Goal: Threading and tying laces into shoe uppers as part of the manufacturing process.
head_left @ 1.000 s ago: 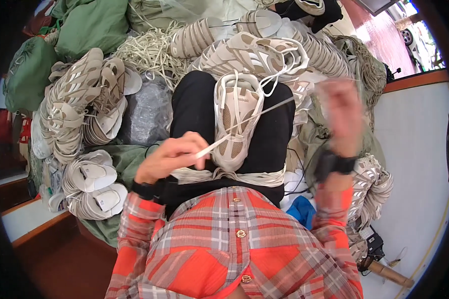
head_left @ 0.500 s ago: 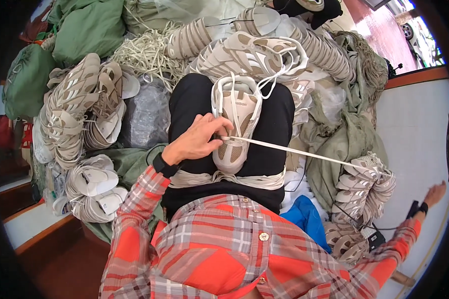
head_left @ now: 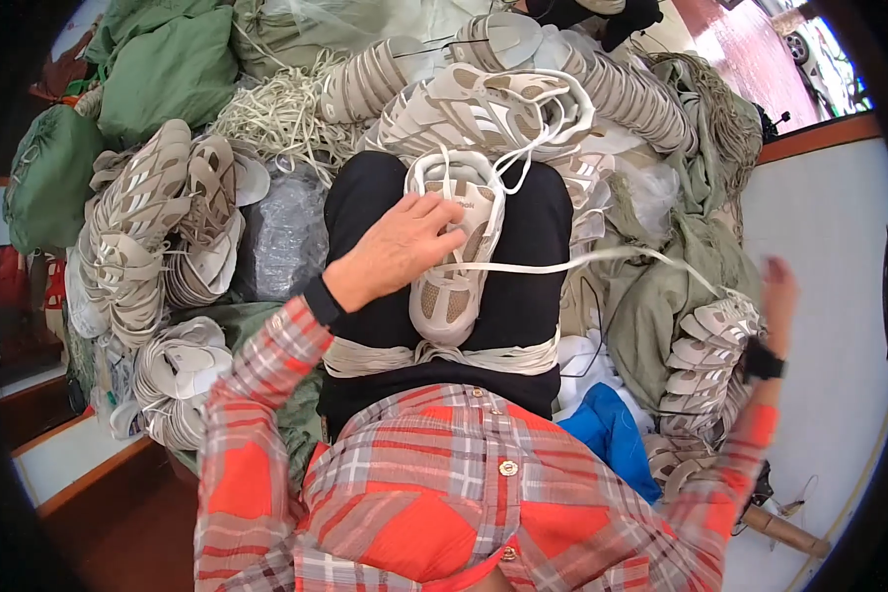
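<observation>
A beige and white sneaker (head_left: 446,314) rests on my black-trousered lap, toe towards me. My left hand (head_left: 397,242) lies across its laced front with the fingers stretched and somewhat apart. A long flat white shoelace (head_left: 523,267) runs slackly from the sneaker's lower eyelets to the right, over the green cloth. Well out to the right is my right hand (head_left: 779,301), raised and smeared by motion, so I cannot make out its fingers or any hold on the lace. A second loose lace hangs at the sneaker's collar. A bundle of pale laces (head_left: 508,361) lies across my lap.
Stacked shoe uppers (head_left: 138,232) stand to the left, and another stack (head_left: 705,360) is near my right arm. Beyond my knees lie a larger sneaker (head_left: 474,113) and a tangle of laces (head_left: 281,118). A blue cloth (head_left: 610,439) is beside my right hip.
My right hand has swung up and inward from the far lower right. The lace has gone from taut to slack. My left hand has opened from a pinch and moved up the sneaker.
</observation>
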`<state>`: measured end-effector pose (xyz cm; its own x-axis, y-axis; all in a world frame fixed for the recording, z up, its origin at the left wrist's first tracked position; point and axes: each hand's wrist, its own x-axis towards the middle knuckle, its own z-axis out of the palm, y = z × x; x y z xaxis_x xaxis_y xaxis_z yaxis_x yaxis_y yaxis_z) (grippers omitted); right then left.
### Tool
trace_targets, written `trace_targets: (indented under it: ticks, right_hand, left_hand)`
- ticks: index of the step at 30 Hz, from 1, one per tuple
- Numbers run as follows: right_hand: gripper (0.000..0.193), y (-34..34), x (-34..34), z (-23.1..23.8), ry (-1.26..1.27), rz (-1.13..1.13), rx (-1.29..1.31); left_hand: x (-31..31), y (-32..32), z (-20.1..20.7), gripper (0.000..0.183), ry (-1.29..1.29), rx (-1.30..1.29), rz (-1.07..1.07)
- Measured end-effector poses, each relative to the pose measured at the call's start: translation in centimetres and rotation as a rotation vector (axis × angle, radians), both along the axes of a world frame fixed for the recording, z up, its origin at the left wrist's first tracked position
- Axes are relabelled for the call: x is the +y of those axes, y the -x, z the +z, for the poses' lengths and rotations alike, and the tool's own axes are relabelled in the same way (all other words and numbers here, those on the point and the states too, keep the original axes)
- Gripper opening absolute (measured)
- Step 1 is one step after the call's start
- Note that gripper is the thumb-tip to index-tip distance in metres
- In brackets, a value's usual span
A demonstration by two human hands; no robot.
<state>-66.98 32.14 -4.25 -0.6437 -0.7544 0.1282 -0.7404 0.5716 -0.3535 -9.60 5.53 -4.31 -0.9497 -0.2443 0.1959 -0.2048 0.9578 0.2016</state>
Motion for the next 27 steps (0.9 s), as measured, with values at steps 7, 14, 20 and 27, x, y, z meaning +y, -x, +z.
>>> trace_targets:
  ticks: [7, 14, 20, 27]
  right_hand:
    - [0.008, -37.8, -15.4, -3.4, 0.358, 0.664, -0.454]
    - [0.007, -40.1, -13.3, -4.7, 0.026, 0.670, -0.428]
    - [0.005, -40.6, -13.3, -3.9, -0.029, 0.660, -0.371]
    - [0.012, -42.8, -13.8, -3.8, -0.071, 0.566, -0.232]
  left_hand:
    - [-2.0, 0.5, 1.3, 0.012, 0.065, -0.291, -0.359]
    - [-3.6, -17.3, 0.2, 0.025, -0.029, -0.543, 0.474]
    - [1.4, -6.1, 1.0, 0.017, -0.466, 0.208, 0.363]
    - [3.3, 1.3, -2.7, 0.015, -0.611, 0.059, 0.349]
